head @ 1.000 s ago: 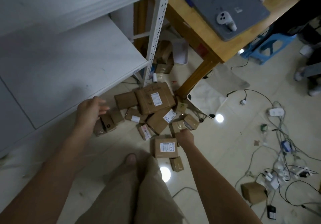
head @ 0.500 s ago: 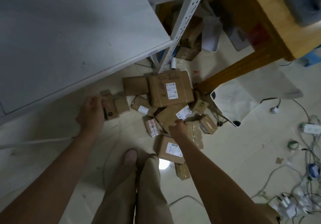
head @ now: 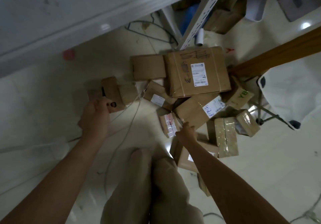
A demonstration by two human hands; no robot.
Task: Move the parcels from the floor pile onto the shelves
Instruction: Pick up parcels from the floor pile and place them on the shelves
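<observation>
**Both hands down at the parcel pile**

The left hand (head: 94, 117) has its fingers curled around a small brown box (head: 111, 94) at the pile's left edge. The right hand (head: 185, 133) touches a labelled carton (head: 196, 112); its finger spread cannot be told. Beyond lie the largest parcel (head: 198, 72) and the white shelf (head: 69, 11).

The parcel pile (head: 196, 98) lies on the floor (head: 52, 102) at centre; the shelf (head: 52, 15) stands at ten o'clock, a table leg (head: 278, 56) at two o'clock.
</observation>
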